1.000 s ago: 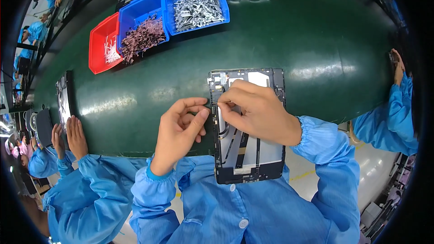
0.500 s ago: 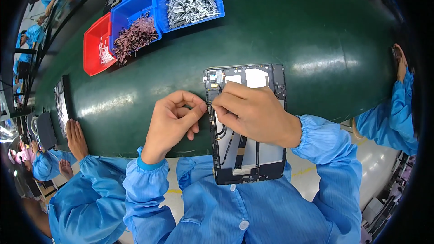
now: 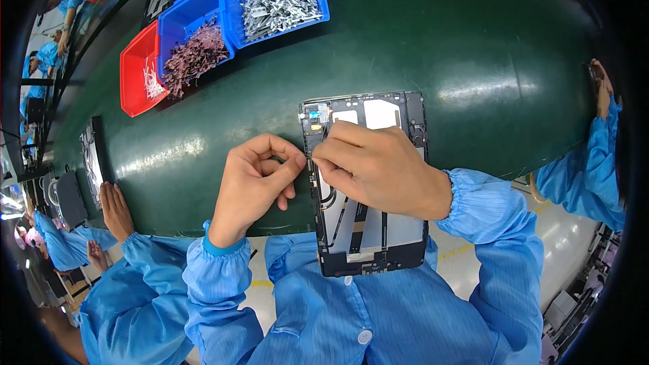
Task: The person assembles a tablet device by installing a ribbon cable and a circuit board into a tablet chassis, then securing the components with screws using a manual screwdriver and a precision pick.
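An opened tablet [image 3: 404,228] with a black frame, pale inner panels and dark ribbon cables lies partly over the table's near edge. Against its left edge, my left hand [image 3: 253,186] pinches thumb to forefinger. My right hand [image 3: 382,165] reaches across the upper part of the tablet, its fingers drawn together in a pinch close to the left fingertips. Whatever sits in either pinch is too small to make out. The right hand hides the middle of the tablet, while a small yellow part [image 3: 316,127] shows near the upper left corner.
Across the green table [image 3: 473,40] stand a blue bin of silvery strips [image 3: 323,12], a blue bin of brownish-pink pieces [image 3: 177,21] and a red bin of white pieces [image 3: 135,84]. A co-worker's hand [image 3: 116,211] rests by another device [image 3: 92,152] on the left.
Both my pinches stay near the tablet's left edge, having shifted only slightly left. The view has moved a little, and people in the left background have changed posture.
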`<state>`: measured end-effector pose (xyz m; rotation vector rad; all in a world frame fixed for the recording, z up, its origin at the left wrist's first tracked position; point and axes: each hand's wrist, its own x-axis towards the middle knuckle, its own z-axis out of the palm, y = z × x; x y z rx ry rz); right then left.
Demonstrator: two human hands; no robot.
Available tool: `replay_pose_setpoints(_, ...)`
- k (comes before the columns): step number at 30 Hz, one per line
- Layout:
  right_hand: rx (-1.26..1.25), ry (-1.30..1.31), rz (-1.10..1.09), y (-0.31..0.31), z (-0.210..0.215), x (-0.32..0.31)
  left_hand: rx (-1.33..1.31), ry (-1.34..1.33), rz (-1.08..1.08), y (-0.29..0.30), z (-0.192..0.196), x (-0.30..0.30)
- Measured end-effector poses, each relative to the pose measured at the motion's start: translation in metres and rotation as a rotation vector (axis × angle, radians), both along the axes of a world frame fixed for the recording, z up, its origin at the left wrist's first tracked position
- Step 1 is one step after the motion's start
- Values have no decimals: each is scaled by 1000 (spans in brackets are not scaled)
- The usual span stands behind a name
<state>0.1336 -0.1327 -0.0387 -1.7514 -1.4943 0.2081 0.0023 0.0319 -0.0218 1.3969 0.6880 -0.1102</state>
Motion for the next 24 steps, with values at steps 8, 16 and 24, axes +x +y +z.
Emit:
replay_pose_setpoints(8,-29,78,-10,0,3,1,13,15,20,-1,-3,1)
replay_pose_setpoints(16,-14,146,-51,-3,6,0,25,7,46,-4,-4,2)
replay_pose_setpoints(24,-101,153,-111,-6,12,-1,58,-16,-16,-2,-2,3)
